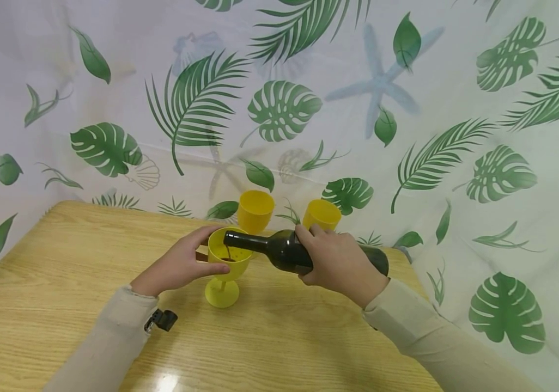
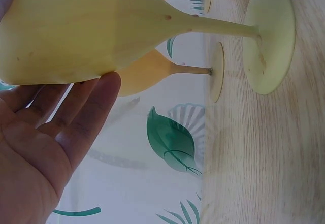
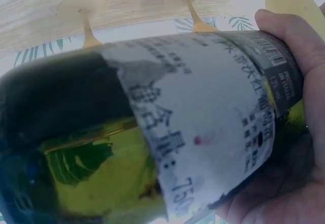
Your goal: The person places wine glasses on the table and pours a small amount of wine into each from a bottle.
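My right hand [image 1: 335,261] grips a dark green wine bottle [image 1: 286,251] round its body, tilted so the neck points left. Its mouth is over the rim of a yellow goblet [image 1: 228,267], and a thin dark red stream runs down into the bowl, where a little dark liquid lies. My left hand [image 1: 181,261] holds that goblet by its bowl, thumb in front and fingers behind. The goblet's round foot [image 2: 269,36] stands on the table. In the right wrist view the bottle's white label [image 3: 198,117] is worn and torn at its edge.
Two more goblets stand behind at the table's back edge, an orange-yellow one [image 1: 256,209] and another [image 1: 322,213] partly behind the right hand. The wooden table [image 1: 88,261] meets a white leaf-print cloth [image 1: 309,152]. A small black clip [image 1: 164,320] sits at the left cuff.
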`<control>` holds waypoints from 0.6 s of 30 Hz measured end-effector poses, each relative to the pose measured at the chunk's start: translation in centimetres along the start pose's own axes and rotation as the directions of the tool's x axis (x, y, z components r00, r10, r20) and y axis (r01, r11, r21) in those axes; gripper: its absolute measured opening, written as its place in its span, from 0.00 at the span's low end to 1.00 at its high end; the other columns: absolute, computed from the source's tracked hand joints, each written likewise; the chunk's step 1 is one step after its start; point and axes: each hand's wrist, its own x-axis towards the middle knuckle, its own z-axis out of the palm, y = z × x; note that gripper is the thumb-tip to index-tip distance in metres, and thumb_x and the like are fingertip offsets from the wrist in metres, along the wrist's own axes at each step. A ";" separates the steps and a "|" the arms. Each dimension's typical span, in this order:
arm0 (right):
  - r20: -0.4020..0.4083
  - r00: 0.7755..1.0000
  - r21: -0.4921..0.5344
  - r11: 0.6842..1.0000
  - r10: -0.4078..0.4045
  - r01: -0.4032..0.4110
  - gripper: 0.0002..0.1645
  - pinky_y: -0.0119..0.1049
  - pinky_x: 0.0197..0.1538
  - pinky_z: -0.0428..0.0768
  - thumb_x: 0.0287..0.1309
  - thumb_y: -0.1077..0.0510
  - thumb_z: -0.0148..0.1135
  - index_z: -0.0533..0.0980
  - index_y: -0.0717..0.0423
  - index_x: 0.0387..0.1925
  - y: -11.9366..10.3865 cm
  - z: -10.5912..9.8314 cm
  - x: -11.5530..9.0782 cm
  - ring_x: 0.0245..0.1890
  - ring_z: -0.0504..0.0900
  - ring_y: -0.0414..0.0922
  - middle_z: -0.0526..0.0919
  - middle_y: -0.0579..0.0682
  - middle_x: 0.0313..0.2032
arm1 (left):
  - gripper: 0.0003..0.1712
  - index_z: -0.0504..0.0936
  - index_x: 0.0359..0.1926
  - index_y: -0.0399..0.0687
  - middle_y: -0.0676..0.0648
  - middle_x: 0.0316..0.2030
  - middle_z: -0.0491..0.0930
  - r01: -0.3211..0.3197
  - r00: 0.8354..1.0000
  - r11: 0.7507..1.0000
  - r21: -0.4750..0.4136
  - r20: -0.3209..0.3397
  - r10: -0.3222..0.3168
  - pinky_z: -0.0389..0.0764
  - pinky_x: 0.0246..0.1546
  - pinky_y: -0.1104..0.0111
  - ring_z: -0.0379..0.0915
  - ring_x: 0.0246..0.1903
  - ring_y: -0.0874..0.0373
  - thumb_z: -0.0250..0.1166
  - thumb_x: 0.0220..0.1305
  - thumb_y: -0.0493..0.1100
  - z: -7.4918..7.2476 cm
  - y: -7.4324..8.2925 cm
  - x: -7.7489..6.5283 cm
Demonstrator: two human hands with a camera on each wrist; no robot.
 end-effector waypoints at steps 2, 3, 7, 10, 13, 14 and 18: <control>0.002 1.000 0.001 1.000 0.000 0.000 0.46 0.43 0.30 0.84 0.40 0.40 0.85 0.72 0.53 0.55 0.0 0.0 0.0 0.26 0.79 0.46 0.79 0.51 0.37 | 0.46 0.67 0.75 0.57 0.49 0.64 0.74 -0.004 1.000 1.000 -0.002 0.002 0.004 0.81 0.59 0.50 0.73 0.59 0.48 0.78 0.60 0.55 0.0 0.0 0.0; 0.004 1.000 0.001 1.000 0.001 -0.001 0.46 0.43 0.30 0.84 0.40 0.40 0.85 0.72 0.53 0.55 0.0 -0.1 0.0 0.26 0.79 0.46 0.79 0.51 0.37 | 0.46 0.67 0.75 0.56 0.48 0.64 0.74 -0.006 1.000 1.000 -0.001 0.004 0.006 0.81 0.59 0.50 0.74 0.59 0.48 0.78 0.60 0.54 0.0 0.0 0.0; 0.003 1.000 0.006 1.000 0.000 0.000 0.46 0.43 0.30 0.83 0.39 0.40 0.86 0.72 0.53 0.55 0.0 -0.1 0.0 0.25 0.78 0.46 0.79 0.51 0.37 | 0.45 0.67 0.75 0.57 0.49 0.63 0.74 -0.002 1.000 1.000 -0.003 0.004 0.002 0.80 0.60 0.50 0.74 0.58 0.48 0.78 0.60 0.54 0.0 0.0 0.1; 0.004 1.000 0.005 1.000 -0.002 0.002 0.46 0.42 0.29 0.83 0.39 0.39 0.86 0.71 0.53 0.55 0.0 -0.1 0.0 0.25 0.78 0.46 0.79 0.51 0.36 | 0.46 0.67 0.74 0.58 0.50 0.63 0.75 0.006 1.000 1.000 -0.008 0.000 -0.006 0.80 0.60 0.50 0.74 0.58 0.49 0.78 0.59 0.55 0.0 0.0 0.0; 0.004 1.000 0.002 1.000 -0.001 0.001 0.46 0.42 0.29 0.83 0.39 0.39 0.86 0.71 0.53 0.55 0.0 -0.1 0.0 0.25 0.79 0.46 0.79 0.50 0.37 | 0.46 0.67 0.74 0.59 0.51 0.63 0.75 0.006 1.000 1.000 -0.010 -0.004 -0.006 0.80 0.60 0.50 0.74 0.58 0.49 0.79 0.59 0.55 0.0 0.0 0.0; 0.004 1.000 0.001 1.000 0.000 0.000 0.46 0.42 0.29 0.83 0.39 0.39 0.86 0.71 0.53 0.55 0.0 -0.1 0.0 0.25 0.79 0.46 0.79 0.50 0.36 | 0.46 0.67 0.74 0.59 0.51 0.63 0.75 0.005 1.000 1.000 -0.011 -0.004 -0.005 0.80 0.59 0.50 0.74 0.58 0.49 0.78 0.59 0.55 -0.1 0.0 0.0; 0.012 1.000 0.002 1.000 0.005 -0.005 0.46 0.42 0.29 0.83 0.39 0.40 0.86 0.71 0.53 0.56 0.0 -0.1 0.0 0.25 0.79 0.46 0.79 0.51 0.37 | 0.45 0.67 0.74 0.59 0.51 0.63 0.75 0.005 1.000 1.000 -0.013 -0.003 -0.005 0.80 0.59 0.50 0.74 0.58 0.49 0.78 0.59 0.55 -0.1 0.0 0.0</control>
